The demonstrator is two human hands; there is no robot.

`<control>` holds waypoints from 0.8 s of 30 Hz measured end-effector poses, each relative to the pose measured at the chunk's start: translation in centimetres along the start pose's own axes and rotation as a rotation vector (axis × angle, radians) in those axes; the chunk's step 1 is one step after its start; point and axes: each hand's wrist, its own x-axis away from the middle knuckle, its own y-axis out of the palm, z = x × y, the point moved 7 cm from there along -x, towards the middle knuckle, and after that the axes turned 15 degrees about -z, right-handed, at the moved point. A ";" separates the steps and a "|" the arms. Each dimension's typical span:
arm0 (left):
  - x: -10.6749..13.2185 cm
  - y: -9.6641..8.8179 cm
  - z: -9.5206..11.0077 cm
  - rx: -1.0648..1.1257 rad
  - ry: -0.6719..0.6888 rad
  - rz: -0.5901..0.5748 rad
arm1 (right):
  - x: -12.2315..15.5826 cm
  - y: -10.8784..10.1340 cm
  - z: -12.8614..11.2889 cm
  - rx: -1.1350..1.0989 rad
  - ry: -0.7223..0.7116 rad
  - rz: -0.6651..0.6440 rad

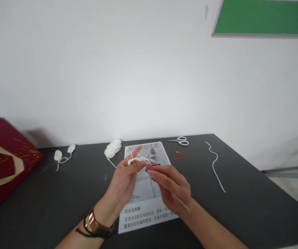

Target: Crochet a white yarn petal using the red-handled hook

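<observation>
My left hand (125, 176) pinches a small strip of white crochet (138, 160) between thumb and fingers, its index finger raised with yarn running over it. In my right hand (173, 183) is a crochet hook (182, 203), held like a pencil; a pink-red part shows at the fingertips and the pale shaft sticks out below the palm. The hook's tip meets the crochet, though the exact stitch is too small to make out. From a white yarn ball (113, 148) behind my left hand, a strand leads towards that hand. Both hands are above a printed sheet (149, 221).
Grey-handled scissors (182, 140), an orange stitch marker (178, 152) and a red plastic needle (179, 158) lie right of the sheet. Further right is a loose yarn length (214, 166). Two white crocheted pieces (58, 155) and a red gift bag (6, 162) are at left. A wall stands behind.
</observation>
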 end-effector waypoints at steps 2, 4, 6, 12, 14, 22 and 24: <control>0.0 0.2 0.0 0.060 -0.027 -0.042 | -0.1 -0.2 0.1 -0.019 -0.014 -0.006; -0.1 0.1 0.2 0.068 -0.045 -0.062 | -0.4 -0.6 0.9 -0.131 0.068 0.037; -0.1 -0.2 0.6 0.041 -0.043 -0.076 | -0.5 -1.0 2.1 -0.288 0.200 0.113; 0.1 -0.6 1.3 -0.112 -0.073 -0.123 | -0.4 -1.2 3.9 -0.622 0.469 0.227; 0.1 -0.7 1.4 -0.139 -0.074 -0.123 | -0.4 -1.3 4.0 -0.644 0.476 0.234; 0.3 -0.6 2.0 -0.133 -0.090 -0.129 | 0.0 -2.2 4.5 -0.663 0.492 0.261; 0.4 -0.5 2.1 -0.131 -0.095 -0.137 | -0.1 -2.4 4.5 -0.666 0.492 0.259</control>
